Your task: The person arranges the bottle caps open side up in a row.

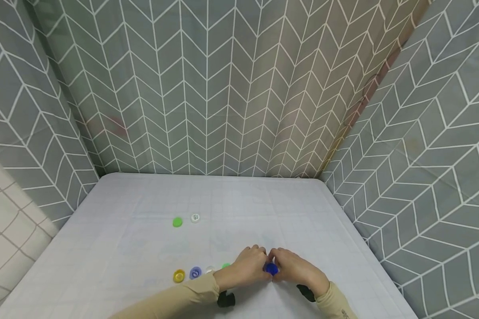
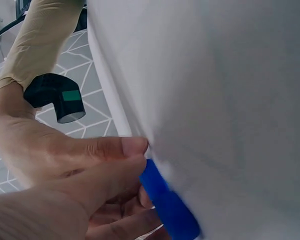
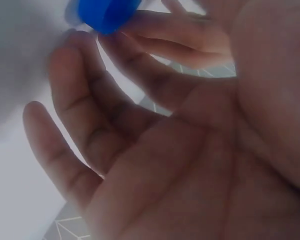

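A blue bottle cap [image 1: 271,268] is between my two hands, close over the white tabletop. From its left side, my left hand [image 1: 247,265] pinches it. My right hand [image 1: 297,269] meets it from the other side, thumb and index finger at its edge. The left wrist view shows the cap [image 2: 170,202] standing on edge, with fingertips of both hands at its upper end. In the right wrist view the cap [image 3: 107,14] is cut by the top edge, above the spread fingers of my right hand [image 3: 155,135].
Left of my left hand lie a yellow cap [image 1: 178,276], a violet-blue cap [image 1: 195,272], a pale cap [image 1: 210,269] and a green cap [image 1: 225,266], the last two partly covered. Farther back sit a light green cap [image 1: 177,222] and a white cap [image 1: 195,218]. Patterned curtains [image 1: 207,88] surround the table.
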Demonstrator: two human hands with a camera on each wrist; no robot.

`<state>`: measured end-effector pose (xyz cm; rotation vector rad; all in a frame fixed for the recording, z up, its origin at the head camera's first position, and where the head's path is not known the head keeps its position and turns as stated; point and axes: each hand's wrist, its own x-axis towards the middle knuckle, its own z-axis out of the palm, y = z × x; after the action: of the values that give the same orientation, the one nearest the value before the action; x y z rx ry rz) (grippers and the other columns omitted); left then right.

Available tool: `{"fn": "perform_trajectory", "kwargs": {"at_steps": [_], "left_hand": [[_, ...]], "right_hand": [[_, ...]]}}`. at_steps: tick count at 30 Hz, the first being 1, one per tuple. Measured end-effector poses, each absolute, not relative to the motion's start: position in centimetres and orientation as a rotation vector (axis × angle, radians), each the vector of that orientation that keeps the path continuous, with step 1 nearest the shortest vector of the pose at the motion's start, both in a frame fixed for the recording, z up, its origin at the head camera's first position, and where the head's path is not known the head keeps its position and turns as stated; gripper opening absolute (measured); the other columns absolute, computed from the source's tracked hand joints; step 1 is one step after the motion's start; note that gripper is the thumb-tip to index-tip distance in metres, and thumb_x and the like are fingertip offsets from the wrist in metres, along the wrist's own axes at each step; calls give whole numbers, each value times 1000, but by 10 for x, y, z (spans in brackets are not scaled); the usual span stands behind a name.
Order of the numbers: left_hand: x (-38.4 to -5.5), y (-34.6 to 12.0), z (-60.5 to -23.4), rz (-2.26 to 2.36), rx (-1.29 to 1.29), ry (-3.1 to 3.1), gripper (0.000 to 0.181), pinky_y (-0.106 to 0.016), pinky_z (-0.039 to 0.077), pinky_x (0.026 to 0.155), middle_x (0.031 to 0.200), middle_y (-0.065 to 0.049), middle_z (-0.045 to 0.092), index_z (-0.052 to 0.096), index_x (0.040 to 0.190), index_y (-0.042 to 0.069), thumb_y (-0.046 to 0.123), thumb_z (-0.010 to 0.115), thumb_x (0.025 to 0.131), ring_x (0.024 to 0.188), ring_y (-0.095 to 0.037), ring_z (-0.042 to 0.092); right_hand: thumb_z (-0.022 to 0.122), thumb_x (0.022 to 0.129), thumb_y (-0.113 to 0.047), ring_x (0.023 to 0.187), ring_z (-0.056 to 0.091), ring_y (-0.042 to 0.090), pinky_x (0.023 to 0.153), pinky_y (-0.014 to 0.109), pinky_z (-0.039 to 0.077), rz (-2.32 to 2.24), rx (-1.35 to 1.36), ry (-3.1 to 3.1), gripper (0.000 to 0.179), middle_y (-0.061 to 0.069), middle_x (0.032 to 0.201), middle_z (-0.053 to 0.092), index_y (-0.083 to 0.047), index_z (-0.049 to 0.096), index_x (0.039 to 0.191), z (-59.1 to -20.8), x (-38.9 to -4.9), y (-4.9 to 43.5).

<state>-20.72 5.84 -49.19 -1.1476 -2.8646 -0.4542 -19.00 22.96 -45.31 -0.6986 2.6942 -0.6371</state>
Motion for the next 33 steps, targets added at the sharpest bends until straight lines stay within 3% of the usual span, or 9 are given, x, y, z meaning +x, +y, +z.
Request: {"fn": "perform_trajectory", "kwargs": {"at_steps": [5,13,21,33], "left_hand": [[-207,53,-486,-479,-1194,-2883,37,-19,39,64,85,10,65,75,100,21,45,80,73,72,-2,49],[-212,38,-482,-576,-1185,-2889,32,-19,41,63,81,12,64,74,98,19,40,78,75,72,-2,50],[-213,23,-470,-699,-1090,-2885,39,-23,50,77,102,6,72,74,106,17,41,78,76,92,-9,62],[-215,3,-457,-751,-1045,-2871,36,-25,51,83,105,8,72,73,106,17,41,75,79,99,-11,64]], "right_hand": [[85,70,-18,83,47,9,73,27,44,-571,-727,2709,52,-1,95,56,-8,60,115,-451,-190,229],[80,76,-22,93,52,16,77,30,48,-565,-787,2716,46,1,103,58,-10,61,116,-445,-193,222],[77,81,-27,98,58,21,82,35,50,-560,-883,2805,40,3,106,61,-11,62,114,-440,-197,212],[78,80,-24,96,61,22,78,31,52,-628,-931,2851,39,1,103,63,-13,63,114,-432,-201,200]]}}
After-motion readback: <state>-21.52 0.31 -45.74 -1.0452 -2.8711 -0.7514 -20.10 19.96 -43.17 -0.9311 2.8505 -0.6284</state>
